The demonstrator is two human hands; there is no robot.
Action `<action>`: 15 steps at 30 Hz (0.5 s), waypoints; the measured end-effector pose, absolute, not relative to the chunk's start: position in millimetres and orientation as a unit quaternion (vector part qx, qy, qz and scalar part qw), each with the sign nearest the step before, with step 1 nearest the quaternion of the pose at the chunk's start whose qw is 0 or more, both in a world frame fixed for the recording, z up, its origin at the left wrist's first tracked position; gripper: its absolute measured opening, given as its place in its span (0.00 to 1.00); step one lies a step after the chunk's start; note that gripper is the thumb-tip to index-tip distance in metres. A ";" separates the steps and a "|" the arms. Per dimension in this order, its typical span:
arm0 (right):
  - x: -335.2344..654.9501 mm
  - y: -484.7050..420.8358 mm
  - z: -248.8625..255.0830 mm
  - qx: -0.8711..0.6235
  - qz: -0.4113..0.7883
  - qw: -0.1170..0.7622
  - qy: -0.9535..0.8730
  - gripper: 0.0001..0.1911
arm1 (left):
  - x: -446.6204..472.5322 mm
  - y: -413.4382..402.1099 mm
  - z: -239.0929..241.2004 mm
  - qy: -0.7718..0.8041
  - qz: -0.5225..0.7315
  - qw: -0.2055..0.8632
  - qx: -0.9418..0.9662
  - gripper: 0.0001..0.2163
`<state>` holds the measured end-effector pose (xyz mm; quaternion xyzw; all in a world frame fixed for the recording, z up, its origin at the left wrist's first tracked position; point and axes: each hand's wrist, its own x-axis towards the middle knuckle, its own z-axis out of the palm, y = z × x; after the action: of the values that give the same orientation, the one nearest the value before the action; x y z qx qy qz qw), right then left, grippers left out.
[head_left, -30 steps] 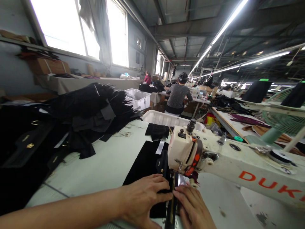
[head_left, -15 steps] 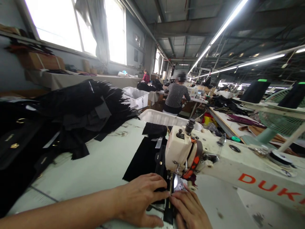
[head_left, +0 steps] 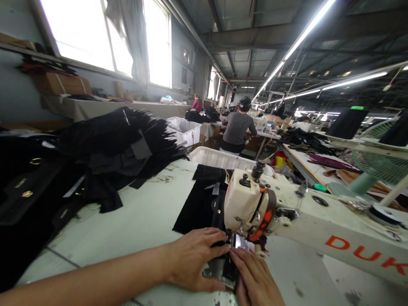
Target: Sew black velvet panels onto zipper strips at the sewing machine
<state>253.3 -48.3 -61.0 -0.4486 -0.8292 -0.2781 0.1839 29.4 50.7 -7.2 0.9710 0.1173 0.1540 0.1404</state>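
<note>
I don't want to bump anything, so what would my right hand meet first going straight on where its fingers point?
Your right hand would probably meet your left hand first, at its fingertips; the sewing machine is close by, though depth there is unclear.

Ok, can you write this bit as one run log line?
left hand: on black fabric | right hand: at fabric's right edge | sewing machine: head over fabric | black pile: left of fabric

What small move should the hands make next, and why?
Probably ease the black fabric slightly forward under the sewing machine: the left hand and right hand lie just before its head, with a dark strip between them.
</note>
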 end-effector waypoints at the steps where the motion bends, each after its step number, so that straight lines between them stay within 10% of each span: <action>1: 252.9 -48.8 -60.9 -0.451 -0.276 0.186 -0.828 0.27 | 29.5 50.6 -6.9 0.117 0.153 0.141 0.971 0.32; 15: 267.2 -43.0 -77.2 -0.422 -0.318 0.184 -0.829 0.24 | 28.0 55.6 -8.3 0.098 0.179 0.139 0.969 0.32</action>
<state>267.2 -43.0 -77.2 -0.4217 -0.8291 -0.3176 0.1840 28.0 55.6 -8.3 0.9690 0.0980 0.1790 0.1390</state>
